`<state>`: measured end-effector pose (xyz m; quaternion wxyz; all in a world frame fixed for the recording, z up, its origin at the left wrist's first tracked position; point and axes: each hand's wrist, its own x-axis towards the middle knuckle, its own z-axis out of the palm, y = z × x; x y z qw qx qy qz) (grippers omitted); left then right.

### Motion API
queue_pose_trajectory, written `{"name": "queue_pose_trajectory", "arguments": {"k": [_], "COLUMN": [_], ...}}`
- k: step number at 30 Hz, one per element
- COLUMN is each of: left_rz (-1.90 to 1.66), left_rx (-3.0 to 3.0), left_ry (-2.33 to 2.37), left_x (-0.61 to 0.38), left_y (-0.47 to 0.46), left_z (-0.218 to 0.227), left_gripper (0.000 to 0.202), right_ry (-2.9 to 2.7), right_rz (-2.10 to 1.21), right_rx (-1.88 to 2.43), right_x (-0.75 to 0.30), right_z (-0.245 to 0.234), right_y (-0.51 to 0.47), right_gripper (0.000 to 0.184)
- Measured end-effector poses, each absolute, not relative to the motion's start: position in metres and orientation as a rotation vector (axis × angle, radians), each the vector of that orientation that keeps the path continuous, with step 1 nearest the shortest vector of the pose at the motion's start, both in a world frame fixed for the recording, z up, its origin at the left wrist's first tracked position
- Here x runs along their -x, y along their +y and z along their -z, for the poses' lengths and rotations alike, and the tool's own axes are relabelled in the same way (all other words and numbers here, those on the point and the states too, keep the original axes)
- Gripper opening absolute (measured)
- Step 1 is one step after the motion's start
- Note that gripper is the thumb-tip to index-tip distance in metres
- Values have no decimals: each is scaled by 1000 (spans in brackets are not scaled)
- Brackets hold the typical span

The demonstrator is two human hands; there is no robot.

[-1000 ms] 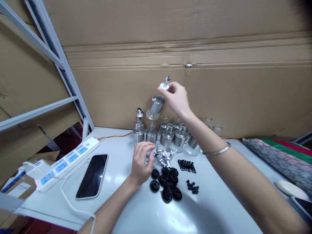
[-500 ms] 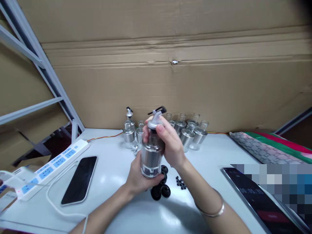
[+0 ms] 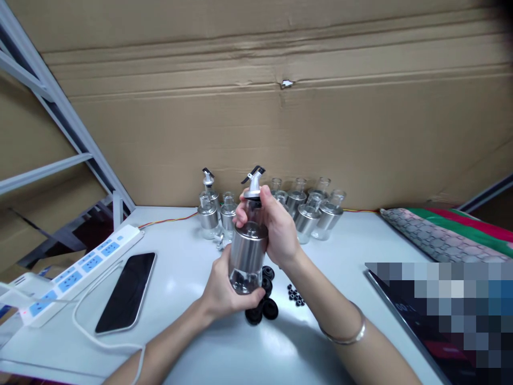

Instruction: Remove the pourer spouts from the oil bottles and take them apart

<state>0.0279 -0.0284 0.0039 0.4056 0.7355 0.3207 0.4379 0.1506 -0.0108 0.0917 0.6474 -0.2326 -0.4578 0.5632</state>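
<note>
I hold a glass bottle with a steel sleeve (image 3: 247, 254) upright above the white table (image 3: 192, 278). My left hand (image 3: 222, 289) is wrapped around its lower part. My right hand (image 3: 276, 227) is closed around its neck, just under the silver pourer spout with a black flap (image 3: 254, 181). Under the bottle lie black rubber stoppers (image 3: 265, 309) and a few small black bits (image 3: 295, 294). Several more bottles (image 3: 308, 214) stand in a row at the back, one with a spout (image 3: 208, 203).
A white power strip (image 3: 80, 264) and a dark phone (image 3: 126, 291) lie at the left. A metal shelf frame (image 3: 72, 133) rises there. A cardboard wall (image 3: 280, 107) closes the back. Patterned cloth (image 3: 444, 235) and a dark screen (image 3: 404, 315) are at the right.
My right hand brought a bottle down from high up and my left hand left the table parts to grip its base. The spout now sits upright in the neck. The camera shifted right.
</note>
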Motion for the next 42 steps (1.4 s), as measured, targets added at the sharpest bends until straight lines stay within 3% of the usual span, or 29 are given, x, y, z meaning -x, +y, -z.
{"name": "queue_pose_trajectory", "arguments": {"k": [14, 16, 21, 30, 37, 42], "left_rz": [-1068, -1072, -1114, -1252, -1405, -1275], "left_rx": [-1876, -1841, -1703, -1995, -1993, -2248], "left_ry": [776, 741, 692, 978, 1134, 1163], "left_x": [-29, -28, -27, -19, -11, -6], "left_y": [-30, -30, -29, -8, 12, 22], "left_z": [-3, -4, -6, -3, 4, 10], "left_gripper": [52, 53, 50, 58, 60, 62], "right_ry": [-793, -853, -1212, -1938, -1980, -1947], "right_rz": [-1266, -1103, -330, -193, -106, -12], "right_rx": [873, 883, 883, 1181, 1240, 1290], "right_x": [-152, -150, -156, -169, -154, -157], "right_z": [-100, -99, -107, -128, -136, -130], "right_y": [-16, -18, -23, -35, -5, 13], "right_gripper": [54, 53, 46, 40, 36, 34]}}
